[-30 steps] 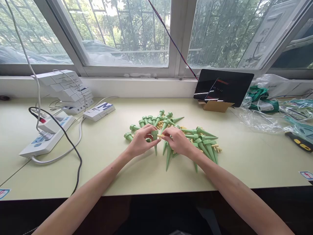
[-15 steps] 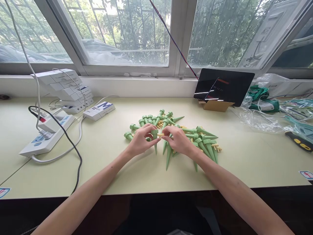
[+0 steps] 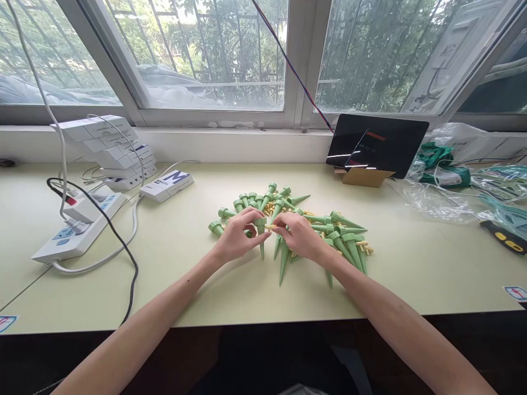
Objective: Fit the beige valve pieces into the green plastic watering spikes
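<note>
L hand point(image 3: 239, 236) pinches a green spike point(image 3: 261, 223), tip toward 6 o'clock; R hand point(image 3: 297, 236) pinches a yellow peg point(image 3: 270, 227) at the spike's 3 o'clock, contact unclear. Loose spikes point(image 3: 351, 244) + loose pegs point(image 3: 269, 209) lie round hands, approx 9 thru 5 o'clock. From hands: dark tablet point(image 3: 382, 145) on cardboard stand point(image 3: 365, 177) at 2, power strip point(image 3: 68, 240) at 9, stacked boxes point(image 3: 109, 145) at 10, blk/yel tool point(image 3: 504, 237) at 3, windows point(image 3: 247, 55) at 12.

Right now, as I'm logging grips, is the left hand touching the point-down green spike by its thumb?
Touching. The head view shows the left hand holding the green spike, with the thumb crossing in front of it.
</note>
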A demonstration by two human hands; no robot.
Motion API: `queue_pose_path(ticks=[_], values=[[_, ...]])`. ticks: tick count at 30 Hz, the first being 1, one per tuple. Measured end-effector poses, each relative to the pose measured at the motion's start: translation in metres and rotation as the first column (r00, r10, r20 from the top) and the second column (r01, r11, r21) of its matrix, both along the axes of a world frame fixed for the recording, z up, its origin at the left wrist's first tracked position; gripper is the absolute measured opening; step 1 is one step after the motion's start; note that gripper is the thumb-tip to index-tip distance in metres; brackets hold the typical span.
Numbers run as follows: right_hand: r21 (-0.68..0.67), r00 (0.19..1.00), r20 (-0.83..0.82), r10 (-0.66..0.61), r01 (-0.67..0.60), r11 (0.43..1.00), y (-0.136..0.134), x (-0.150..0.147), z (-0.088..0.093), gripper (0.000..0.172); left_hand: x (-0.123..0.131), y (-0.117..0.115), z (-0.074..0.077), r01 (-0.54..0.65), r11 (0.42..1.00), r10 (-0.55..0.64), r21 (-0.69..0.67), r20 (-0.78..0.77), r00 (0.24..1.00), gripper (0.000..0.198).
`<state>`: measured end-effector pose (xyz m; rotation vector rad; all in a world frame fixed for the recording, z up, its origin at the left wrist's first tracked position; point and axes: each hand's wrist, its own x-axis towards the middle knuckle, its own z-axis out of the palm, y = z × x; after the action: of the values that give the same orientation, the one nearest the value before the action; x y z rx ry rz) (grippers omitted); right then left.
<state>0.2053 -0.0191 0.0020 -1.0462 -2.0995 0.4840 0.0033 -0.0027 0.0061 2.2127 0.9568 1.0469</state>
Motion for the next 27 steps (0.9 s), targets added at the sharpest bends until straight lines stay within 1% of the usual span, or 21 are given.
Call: queue_pose_path(ticks=[5, 9, 12, 16, 21, 27], values=[[-0.002, 0.999, 0.039, -0.011, 0.011, 1.000, 0.0001, -0.0008, 0.0013, 0.024, 0.0012, -0.0010, 0.0011, 0.002, 1.000, -0.002, 0.000, 0.015, 1.000, 0.015], [0.016, 0.999, 0.036, -0.008, 0.007, 1.000, 0.0006, -0.0006, 0.0012, 0.025, 0.0011, -0.0010, 0.0006, 0.002, 1.000, -0.002, -0.003, 0.022, 1.000, 0.015], [0.029, 1.000, -0.004, 0.005, -0.005, 1.000, 0.0002, -0.0004, 0.0007, 0.021, 0.0008, -0.0008, 0.0005, -0.001, 1.000, 0.001, -0.001, 0.017, 1.000, 0.015], [0.004, 0.998, -0.056, 0.002, -0.002, 1.000, -0.0016, 0.0005, 0.0004, 0.004, 0.0009, -0.0002, 0.0009, -0.005, 1.000, 0.004, 0.009, 0.013, 1.000, 0.015], [-0.012, 0.998, -0.056, 0.010, -0.011, 1.000, -0.0025, 0.0014, 0.0013, 0.003, 0.0008, 0.0002, 0.0011, -0.009, 1.000, 0.009, 0.011, 0.017, 1.000, 0.015], [0.015, 1.000, -0.028, 0.011, -0.010, 1.000, 0.0001, -0.0001, 0.0003, 0.017, 0.0008, -0.0014, 0.0023, -0.008, 1.000, 0.008, 0.023, 0.011, 1.000, 0.014]])
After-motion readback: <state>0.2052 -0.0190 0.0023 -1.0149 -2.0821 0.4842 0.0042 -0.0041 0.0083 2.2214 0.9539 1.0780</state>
